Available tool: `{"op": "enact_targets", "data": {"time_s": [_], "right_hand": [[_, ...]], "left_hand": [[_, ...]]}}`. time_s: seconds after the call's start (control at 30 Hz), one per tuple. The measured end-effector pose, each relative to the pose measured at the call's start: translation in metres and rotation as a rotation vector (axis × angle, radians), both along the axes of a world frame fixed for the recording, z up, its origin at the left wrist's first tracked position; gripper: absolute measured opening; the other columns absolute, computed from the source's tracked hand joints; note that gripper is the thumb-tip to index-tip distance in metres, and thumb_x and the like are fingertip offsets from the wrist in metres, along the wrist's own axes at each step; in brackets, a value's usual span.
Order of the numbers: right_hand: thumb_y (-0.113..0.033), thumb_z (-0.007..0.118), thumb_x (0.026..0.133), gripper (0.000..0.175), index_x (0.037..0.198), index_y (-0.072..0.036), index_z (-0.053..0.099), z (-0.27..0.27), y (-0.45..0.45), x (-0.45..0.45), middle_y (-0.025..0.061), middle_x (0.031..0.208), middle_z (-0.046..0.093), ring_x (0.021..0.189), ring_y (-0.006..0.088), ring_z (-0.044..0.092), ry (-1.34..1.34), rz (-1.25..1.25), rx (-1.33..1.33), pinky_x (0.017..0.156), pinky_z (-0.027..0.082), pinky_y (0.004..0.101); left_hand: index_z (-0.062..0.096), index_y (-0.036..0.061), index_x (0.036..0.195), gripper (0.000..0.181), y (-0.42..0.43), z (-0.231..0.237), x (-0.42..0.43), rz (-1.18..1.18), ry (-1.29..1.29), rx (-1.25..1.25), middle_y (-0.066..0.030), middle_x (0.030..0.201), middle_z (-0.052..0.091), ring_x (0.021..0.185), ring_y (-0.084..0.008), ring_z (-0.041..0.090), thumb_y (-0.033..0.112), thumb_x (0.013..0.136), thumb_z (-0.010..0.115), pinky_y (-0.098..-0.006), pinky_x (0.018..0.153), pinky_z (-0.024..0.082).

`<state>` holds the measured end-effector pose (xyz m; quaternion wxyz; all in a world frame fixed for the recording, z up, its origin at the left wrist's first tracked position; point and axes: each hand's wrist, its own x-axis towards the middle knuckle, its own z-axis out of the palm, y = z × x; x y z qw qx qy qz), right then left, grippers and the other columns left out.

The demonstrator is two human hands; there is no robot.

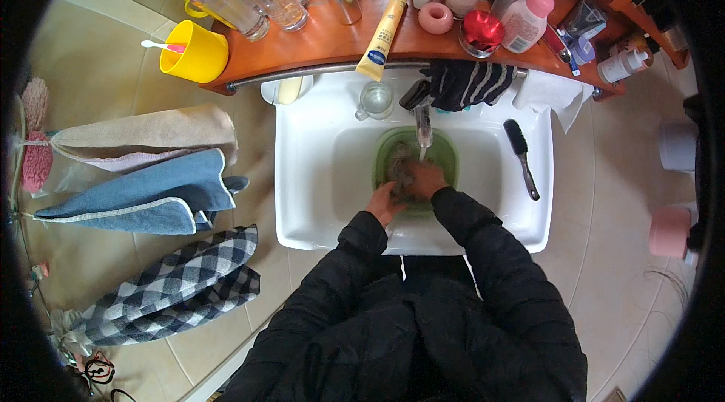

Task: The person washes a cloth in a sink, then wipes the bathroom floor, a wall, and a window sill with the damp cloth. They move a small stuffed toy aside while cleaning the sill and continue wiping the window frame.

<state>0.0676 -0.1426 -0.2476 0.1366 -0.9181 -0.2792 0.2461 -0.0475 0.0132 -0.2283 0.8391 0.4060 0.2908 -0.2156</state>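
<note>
A green plastic basin [380, 147] sits in the white sink [306, 175] under the metal faucet [423, 125], from which a thin stream of water runs. Inside the basin is a wet, crumpled grey-brown cloth [400, 164]. My left hand [385, 205] grips the cloth's near left side, thumb upward. Blurred by motion, my right hand [426, 180] is closed on the cloth's right part, just below the stream. The fingertips of both hands are partly hidden by the cloth and water.
Behind the faucet, a glass mug [376, 100] and a soap dish [271, 91] stand on the sink's rim. A black brush [521, 158] lies at right. Bottles and tubes crowd the wooden shelf [317, 45]; a yellow tube [383, 36] overhangs it. Towels [141, 192] hang at left.
</note>
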Motion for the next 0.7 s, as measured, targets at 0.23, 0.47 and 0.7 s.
{"op": "enact_targets", "data": {"time_s": [0.23, 0.47, 0.7], "right_hand": [[-0.031, 0.061, 0.091, 0.037, 0.115, -0.003, 0.062, -0.012, 0.011, -0.013, 0.0205, 0.113, 0.064, 0.102, 0.0372, 0.063, 0.678, -0.465, 0.689, 0.086, 0.050, 0.0435], [-0.030, 0.057, 0.096, 0.031, 0.102, -0.001, 0.064, 0.069, 0.017, -0.046, 0.0166, 0.105, 0.067, 0.099, 0.0355, 0.064, 0.444, -0.401, 0.755, 0.075, 0.051, 0.0456], [-0.022, 0.061, 0.092, 0.022, 0.107, -0.006, 0.058, 0.055, 0.003, 0.008, 0.0152, 0.102, 0.061, 0.087, 0.0384, 0.061, -0.013, -0.552, 0.261, 0.073, 0.052, 0.0472]], "left_hand": [[0.046, 0.0116, 0.140, 0.051, -0.019, -0.028, 0.027, 0.305, 0.279, -0.301, -0.0101, 0.131, 0.055, 0.118, -0.0296, 0.055, 0.047, 0.103, 0.044, -0.0501, 0.100, 0.047], [0.044, 0.0097, 0.142, 0.053, -0.019, -0.042, 0.045, 0.177, 0.094, -0.179, -0.0107, 0.136, 0.054, 0.121, -0.0287, 0.053, 0.045, 0.103, 0.045, -0.0473, 0.101, 0.044], [0.042, 0.0069, 0.144, 0.056, -0.039, 0.031, 0.065, 0.208, 0.193, 0.207, -0.0111, 0.139, 0.051, 0.123, -0.0266, 0.053, 0.040, 0.100, 0.052, -0.0428, 0.099, 0.045]]}}
